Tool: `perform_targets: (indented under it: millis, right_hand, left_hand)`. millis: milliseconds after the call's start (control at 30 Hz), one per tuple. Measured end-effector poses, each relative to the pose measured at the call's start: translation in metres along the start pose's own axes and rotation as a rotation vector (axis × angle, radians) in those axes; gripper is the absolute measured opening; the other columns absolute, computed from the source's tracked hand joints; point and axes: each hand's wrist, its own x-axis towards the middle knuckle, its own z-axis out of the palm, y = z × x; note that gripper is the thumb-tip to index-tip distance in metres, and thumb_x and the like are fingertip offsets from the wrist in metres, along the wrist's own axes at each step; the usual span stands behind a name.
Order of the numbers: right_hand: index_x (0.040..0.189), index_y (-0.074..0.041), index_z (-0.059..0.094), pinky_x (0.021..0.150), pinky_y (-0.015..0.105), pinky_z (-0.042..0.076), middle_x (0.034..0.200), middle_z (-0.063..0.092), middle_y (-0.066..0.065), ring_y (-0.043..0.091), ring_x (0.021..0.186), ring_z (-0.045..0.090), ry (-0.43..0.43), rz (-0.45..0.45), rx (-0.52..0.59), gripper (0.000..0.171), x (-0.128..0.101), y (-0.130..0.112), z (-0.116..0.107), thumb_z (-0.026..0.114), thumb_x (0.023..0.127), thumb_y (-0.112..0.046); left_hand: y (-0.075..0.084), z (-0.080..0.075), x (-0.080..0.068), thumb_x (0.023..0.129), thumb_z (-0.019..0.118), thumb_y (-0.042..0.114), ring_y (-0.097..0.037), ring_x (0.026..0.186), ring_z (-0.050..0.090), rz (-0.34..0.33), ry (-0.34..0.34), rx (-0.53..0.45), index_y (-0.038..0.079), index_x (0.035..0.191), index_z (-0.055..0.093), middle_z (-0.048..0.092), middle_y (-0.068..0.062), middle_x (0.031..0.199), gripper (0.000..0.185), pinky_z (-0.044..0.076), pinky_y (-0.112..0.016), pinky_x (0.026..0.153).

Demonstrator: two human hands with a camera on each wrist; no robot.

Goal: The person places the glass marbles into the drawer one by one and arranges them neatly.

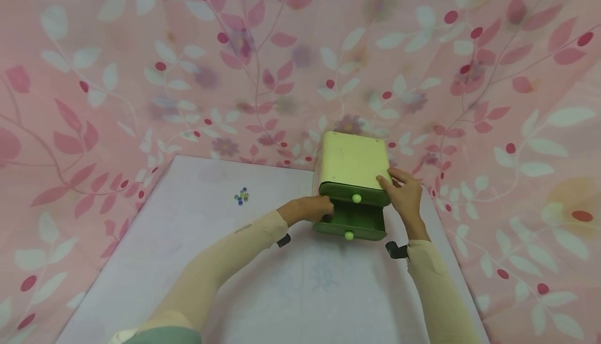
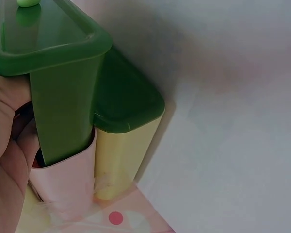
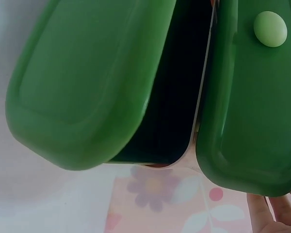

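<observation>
A small pale yellow drawer box (image 1: pixel 352 158) stands at the far edge of the table (image 1: pixel 188 260). It has two green drawers with light green knobs. The upper drawer (image 1: pixel 354 196) (image 3: pixel 252 107) is pushed in. The lower drawer (image 1: pixel 349 227) (image 2: pixel 53 43) (image 3: pixel 87 82) is pulled partway out, and its inside looks dark. My left hand (image 1: pixel 310 209) (image 2: pixel 5 145) grips the lower drawer's left side wall. My right hand (image 1: pixel 404 192) holds the box's front right top corner, with fingers lying over the top.
A small cluster of coloured marbles (image 1: pixel 241 196) lies on the pale lilac table cover, left of the box. Pink cloth with a leaf pattern (image 1: pixel 281 46) hangs behind the table and on both sides. A dark strap sits on each wrist.
</observation>
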Motion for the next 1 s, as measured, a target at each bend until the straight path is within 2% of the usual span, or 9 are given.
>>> perform_targets:
  millis: [167, 300, 400, 500, 667, 867, 933, 1000]
  right_hand:
    - [0.116, 0.002, 0.069, 0.093, 0.04, 0.051, 0.119, 0.066, 0.015, 0.027, 0.11, 0.063, 0.0, 0.002, -0.005, 0.044, 0.0, 0.002, 0.001, 0.082, 0.08, -0.021]
    - [0.116, 0.002, 0.069, 0.094, 0.04, 0.051, 0.119, 0.066, 0.015, 0.026, 0.111, 0.062, 0.001, -0.005, 0.003, 0.045, 0.001, 0.003, 0.001, 0.082, 0.08, -0.022]
    - [0.117, 0.002, 0.069, 0.094, 0.041, 0.05, 0.119, 0.066, 0.016, 0.027, 0.112, 0.062, -0.004, -0.011, 0.008, 0.046, 0.001, 0.004, 0.001, 0.082, 0.08, -0.022]
    - [0.117, 0.002, 0.069, 0.094, 0.041, 0.05, 0.119, 0.066, 0.015, 0.027, 0.111, 0.062, -0.004, -0.013, 0.005, 0.046, 0.001, 0.005, 0.001, 0.082, 0.081, -0.023]
    - [0.116, 0.002, 0.069, 0.094, 0.041, 0.05, 0.119, 0.066, 0.015, 0.027, 0.111, 0.062, 0.001, -0.014, 0.011, 0.045, 0.0, 0.005, 0.001, 0.082, 0.08, -0.022]
    - [0.117, 0.001, 0.069, 0.094, 0.041, 0.05, 0.119, 0.066, 0.015, 0.027, 0.11, 0.063, 0.006, -0.008, 0.003, 0.045, 0.0, 0.003, 0.002, 0.082, 0.081, -0.023]
    - [0.117, 0.001, 0.069, 0.093, 0.04, 0.051, 0.119, 0.066, 0.014, 0.026, 0.11, 0.063, 0.01, -0.005, -0.008, 0.046, 0.0, 0.004, 0.001, 0.081, 0.081, -0.024]
    - [0.117, 0.001, 0.069, 0.093, 0.039, 0.051, 0.119, 0.066, 0.014, 0.026, 0.11, 0.063, 0.013, 0.001, -0.016, 0.046, 0.0, 0.004, 0.0, 0.081, 0.081, -0.025]
  left_hand:
    - [-0.001, -0.001, -0.005, 0.082, 0.066, -0.013, -0.006, 0.068, 0.05, 0.039, 0.055, -0.094, 0.012, 0.088, 0.073, 0.063, 0.005, 0.077, 0.027, 0.044, -0.015, 0.059]
    - [-0.006, 0.002, -0.008, 0.08, 0.068, -0.014, -0.005, 0.082, 0.059, 0.071, 0.129, -0.136, 0.013, 0.097, 0.076, 0.068, 0.005, 0.09, 0.033, 0.049, -0.015, 0.072]
    - [-0.009, 0.005, -0.012, 0.082, 0.07, -0.008, -0.005, 0.09, 0.061, 0.095, 0.18, -0.157, 0.014, 0.099, 0.077, 0.069, 0.005, 0.096, 0.029, 0.049, -0.015, 0.08]
    - [-0.012, 0.006, -0.018, 0.085, 0.072, 0.001, -0.006, 0.091, 0.061, 0.126, 0.241, -0.161, 0.015, 0.098, 0.077, 0.069, 0.005, 0.096, 0.019, 0.049, -0.015, 0.083]
    - [-0.018, 0.007, -0.038, 0.086, 0.074, 0.006, -0.008, 0.092, 0.061, 0.159, 0.364, -0.174, 0.011, 0.1, 0.076, 0.068, 0.002, 0.099, 0.015, 0.049, -0.016, 0.083]
    - [-0.04, 0.019, -0.065, 0.085, 0.074, 0.004, -0.012, 0.09, 0.064, 0.157, 0.58, -0.21, 0.007, 0.101, 0.072, 0.066, -0.001, 0.101, 0.016, 0.052, -0.018, 0.081]
    - [-0.048, 0.025, -0.075, 0.084, 0.074, 0.002, -0.014, 0.088, 0.065, 0.143, 0.625, -0.209, 0.008, 0.099, 0.072, 0.066, -0.001, 0.099, 0.016, 0.053, -0.019, 0.079]
    - [-0.057, 0.032, -0.084, 0.083, 0.074, 0.001, -0.015, 0.086, 0.065, 0.118, 0.642, -0.211, 0.009, 0.097, 0.071, 0.066, -0.001, 0.097, 0.016, 0.054, -0.021, 0.077]
